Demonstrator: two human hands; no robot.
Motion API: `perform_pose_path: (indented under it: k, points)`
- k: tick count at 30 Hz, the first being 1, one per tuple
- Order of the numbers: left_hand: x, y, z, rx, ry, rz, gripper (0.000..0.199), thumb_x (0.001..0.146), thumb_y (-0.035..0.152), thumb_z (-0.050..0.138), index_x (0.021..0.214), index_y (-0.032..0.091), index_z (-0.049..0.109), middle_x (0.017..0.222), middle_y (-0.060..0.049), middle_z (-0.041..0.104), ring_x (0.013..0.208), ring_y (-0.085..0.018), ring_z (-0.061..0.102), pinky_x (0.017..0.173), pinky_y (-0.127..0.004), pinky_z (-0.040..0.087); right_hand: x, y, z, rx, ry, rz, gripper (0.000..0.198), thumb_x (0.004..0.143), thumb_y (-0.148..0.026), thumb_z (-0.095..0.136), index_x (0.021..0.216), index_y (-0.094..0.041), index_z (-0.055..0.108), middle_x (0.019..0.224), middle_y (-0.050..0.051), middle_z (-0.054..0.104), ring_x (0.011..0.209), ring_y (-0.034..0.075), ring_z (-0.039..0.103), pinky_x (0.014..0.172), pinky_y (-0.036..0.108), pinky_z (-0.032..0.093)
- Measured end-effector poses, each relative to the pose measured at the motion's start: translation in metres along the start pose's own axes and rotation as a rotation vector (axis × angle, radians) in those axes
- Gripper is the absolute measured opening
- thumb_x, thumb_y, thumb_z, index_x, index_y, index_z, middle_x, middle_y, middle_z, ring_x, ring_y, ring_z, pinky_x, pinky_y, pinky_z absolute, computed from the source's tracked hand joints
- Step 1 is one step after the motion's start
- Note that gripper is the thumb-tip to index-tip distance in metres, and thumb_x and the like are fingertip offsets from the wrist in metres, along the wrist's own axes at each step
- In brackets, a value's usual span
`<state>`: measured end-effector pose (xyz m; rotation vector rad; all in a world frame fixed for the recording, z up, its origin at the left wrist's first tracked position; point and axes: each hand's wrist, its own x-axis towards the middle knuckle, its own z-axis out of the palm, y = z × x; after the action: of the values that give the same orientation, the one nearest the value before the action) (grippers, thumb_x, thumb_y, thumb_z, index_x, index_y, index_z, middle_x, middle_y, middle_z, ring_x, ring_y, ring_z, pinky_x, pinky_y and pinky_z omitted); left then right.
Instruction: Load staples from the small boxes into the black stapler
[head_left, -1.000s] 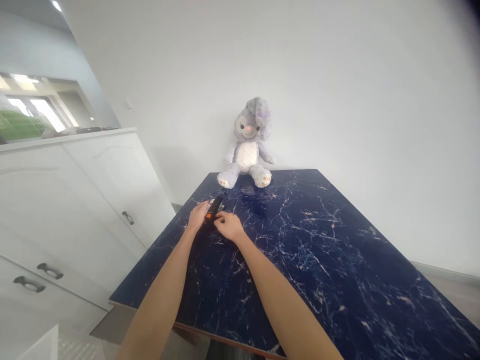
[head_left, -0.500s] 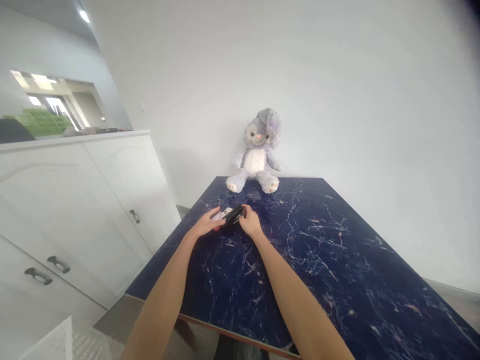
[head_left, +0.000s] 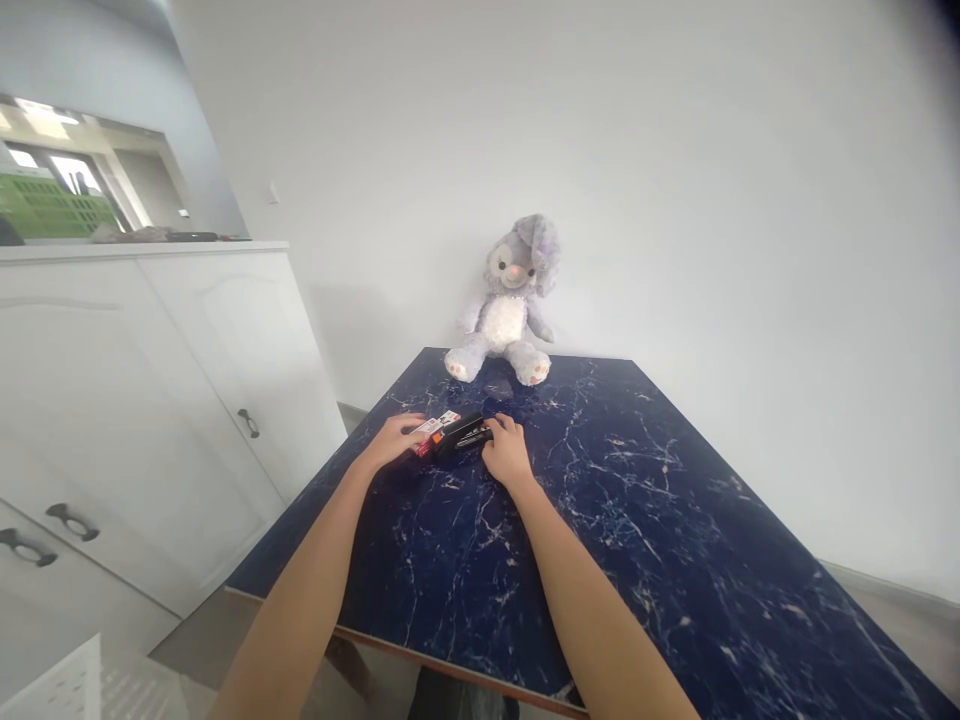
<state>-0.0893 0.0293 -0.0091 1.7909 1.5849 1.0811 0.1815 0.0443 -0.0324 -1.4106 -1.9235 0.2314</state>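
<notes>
A white wall stands behind a dark blue table (head_left: 645, 520) with white, marble-like veins, and at its far edge sits a grey plush toy (head_left: 504, 320). Nearer, on the left part of the table, there is a black stapler-like tool (head_left: 463, 428); it is long and narrow, with a small orange part at its left end and shiny metal along its lower side. Just beside it lies a flat box (head_left: 433, 428), white on top and red at the side. The left hand (head_left: 391, 443) grasps this box between thumb and fingers. The right hand (head_left: 508, 452) has bent fingers at the tool's right end; whether they grip it, I cannot tell.
</notes>
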Motion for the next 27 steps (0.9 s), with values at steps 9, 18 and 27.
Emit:
perform_pose_path:
  k: [9, 18, 27]
  points:
    - [-0.004, 0.006, 0.016, 0.005, 0.154, 0.02, 0.039, 0.077, 0.037, 0.074, 0.114, 0.024, 0.074, 0.115, -0.008, 0.073, 0.106, -0.027, 0.068, 0.098, -0.04, 0.049, -0.008, -0.006, -0.005, -0.253, 0.02, -0.011, 0.043, 0.081, -0.01, 0.051, 0.119, -0.023, 0.066, 0.145, 0.015, 0.043, 0.117, 0.033, 0.049, 0.093, 0.043, 0.041]
    - [0.0, -0.004, 0.007, 0.216, 0.442, -0.244, 0.032, 0.081, 0.028, 0.066, 0.111, 0.021, 0.072, 0.112, -0.009, 0.074, 0.103, -0.025, 0.069, 0.094, -0.037, 0.05, -0.006, -0.008, -0.011, -0.2, 0.039, 0.022, 0.045, 0.086, -0.011, 0.045, 0.129, -0.019, 0.056, 0.127, 0.013, 0.062, 0.108, 0.029, 0.054, 0.092, 0.04, 0.041]
    - [-0.012, 0.035, -0.025, 0.491, 0.301, -0.276, 0.032, 0.079, 0.028, 0.062, 0.108, 0.022, 0.074, 0.107, -0.009, 0.075, 0.105, -0.028, 0.066, 0.093, -0.034, 0.046, 0.0, -0.003, -0.014, -0.086, 0.018, 0.126, 0.046, 0.088, -0.012, 0.044, 0.133, -0.017, 0.053, 0.114, 0.012, 0.07, 0.102, 0.027, 0.059, 0.086, 0.035, 0.044]
